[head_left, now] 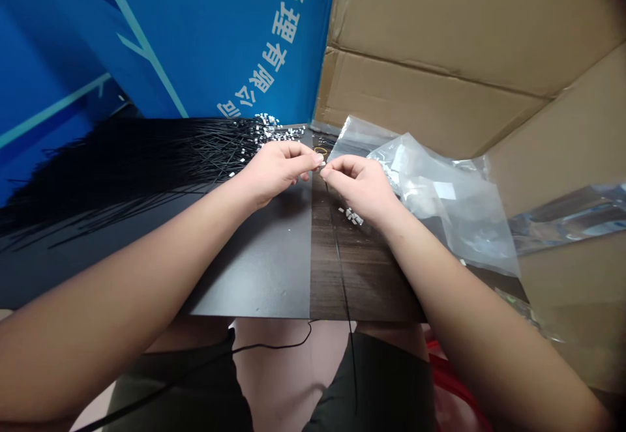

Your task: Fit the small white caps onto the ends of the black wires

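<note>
The left hand [276,171] and right hand [357,187] pinch a tiny white piece [322,166] between them, beside a heap of black cords [132,171].

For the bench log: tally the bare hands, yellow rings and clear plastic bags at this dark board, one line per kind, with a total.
Bare hands, left and right: 2
Thin yellow ring: 1
Overlapping clear plastic bags: 2
Total: 5

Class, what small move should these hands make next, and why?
Probably hold the pinch steady: the left hand and right hand meet on a tiny pale piece, and loose small white blocks lie just below on the dark wood-grain board.
</note>
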The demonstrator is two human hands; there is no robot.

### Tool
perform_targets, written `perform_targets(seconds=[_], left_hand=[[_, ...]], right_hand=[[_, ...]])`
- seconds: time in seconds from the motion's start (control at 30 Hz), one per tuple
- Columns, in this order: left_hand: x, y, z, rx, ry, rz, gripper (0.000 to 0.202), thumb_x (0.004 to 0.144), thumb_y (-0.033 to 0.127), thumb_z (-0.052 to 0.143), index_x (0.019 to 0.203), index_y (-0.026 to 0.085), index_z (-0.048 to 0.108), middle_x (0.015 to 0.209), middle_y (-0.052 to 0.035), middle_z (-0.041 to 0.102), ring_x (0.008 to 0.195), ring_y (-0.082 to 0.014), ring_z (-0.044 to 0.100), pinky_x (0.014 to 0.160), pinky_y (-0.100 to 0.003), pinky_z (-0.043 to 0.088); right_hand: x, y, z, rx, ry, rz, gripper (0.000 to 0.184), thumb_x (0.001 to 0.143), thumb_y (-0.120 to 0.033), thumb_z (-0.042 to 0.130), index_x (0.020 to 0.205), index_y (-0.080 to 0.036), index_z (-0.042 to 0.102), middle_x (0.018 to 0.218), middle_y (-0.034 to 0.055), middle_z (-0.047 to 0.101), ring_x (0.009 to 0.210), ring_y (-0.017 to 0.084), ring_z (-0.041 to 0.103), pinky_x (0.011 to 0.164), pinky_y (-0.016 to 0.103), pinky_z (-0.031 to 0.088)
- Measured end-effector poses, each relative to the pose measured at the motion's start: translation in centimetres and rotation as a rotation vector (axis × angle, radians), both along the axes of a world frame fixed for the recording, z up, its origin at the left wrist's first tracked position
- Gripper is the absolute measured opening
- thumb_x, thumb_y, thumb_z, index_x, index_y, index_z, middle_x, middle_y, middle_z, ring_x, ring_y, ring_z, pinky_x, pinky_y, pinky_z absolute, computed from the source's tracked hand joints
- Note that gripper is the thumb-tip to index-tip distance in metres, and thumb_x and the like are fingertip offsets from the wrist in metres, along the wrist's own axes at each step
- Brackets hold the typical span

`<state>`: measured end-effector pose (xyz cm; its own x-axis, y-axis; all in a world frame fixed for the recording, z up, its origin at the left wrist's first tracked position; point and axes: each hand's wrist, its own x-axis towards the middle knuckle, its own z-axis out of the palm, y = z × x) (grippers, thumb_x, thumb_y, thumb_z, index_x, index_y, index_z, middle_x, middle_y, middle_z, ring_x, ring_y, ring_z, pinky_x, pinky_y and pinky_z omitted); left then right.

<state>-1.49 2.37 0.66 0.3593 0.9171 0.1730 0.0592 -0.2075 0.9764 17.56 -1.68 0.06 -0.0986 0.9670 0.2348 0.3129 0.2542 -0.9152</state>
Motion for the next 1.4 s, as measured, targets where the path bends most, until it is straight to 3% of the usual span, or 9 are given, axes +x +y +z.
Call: perform_targets(seconds=[0.2,0.43,0.83,1.0,1.4], left_hand=[[-0.1,-0.3,0.4,0.032,0.07,0.027,0.025,0.08,0.04,0.081,0.079,0.016,0.077,0.068,-0.0023,0.068,0.063,-0.0121,0.056,0.062,-0.027,0.041],[-0.1,-0.8,1.1,0.189,0.18,0.045,0.031,0.078,0.046,0.084,0.073,0.016,0.077,0.067,-0.0018,0.067,0.065,-0.0129,0.055,0.063,-0.028,0.04],[0.1,-0.3,0.4,-0.149,-0.107,0.024,0.018,0.073,0.034,0.084,0.075,0.016,0.078,0.075,-0.0053,0.072,0.062,-0.0105,0.055,0.057,-0.025,0.042],[0.1,-0.3,0.4,-0.152,-0.113,-0.014,0.017,0.072,0.03,0.085,0.076,0.016,0.078,0.073,-0.0048,0.07,0.063,-0.0108,0.057,0.056,-0.025,0.04],[-0.6,-0.1,0.5,-0.067,-0.032,-0.114,0.028,0.076,0.04,0.09,0.077,0.016,0.076,0.069,-0.0025,0.064,0.062,-0.0103,0.053,0.059,-0.025,0.041]], right_hand=[[0.0,0.0,0.1,0.005,-0.008,-0.009,0.018,0.083,-0.036,0.071,0.076,-0.019,0.069,0.072,-0.0015,0.062,0.068,0.012,0.049,0.069,0.032,0.042],[0.2,0.1,-0.2,0.012,-0.038,-0.02,0.019,0.084,-0.035,0.071,0.076,-0.019,0.067,0.074,-0.0006,0.064,0.068,0.013,0.05,0.067,0.032,0.042],[0.3,-0.2,0.5,0.036,-0.017,0.001,0.02,0.084,-0.038,0.072,0.078,-0.019,0.071,0.08,0.0016,0.07,0.073,0.014,0.055,0.07,0.032,0.045],[0.5,-0.1,0.4,0.031,-0.015,0.006,0.022,0.085,-0.04,0.074,0.077,-0.019,0.072,0.077,0.0007,0.068,0.07,0.013,0.053,0.068,0.032,0.043],[0.8,-0.2,0.5,-0.032,0.0,0.031,0.022,0.083,-0.04,0.078,0.076,-0.019,0.074,0.069,-0.0011,0.063,0.065,0.012,0.049,0.065,0.031,0.042]])
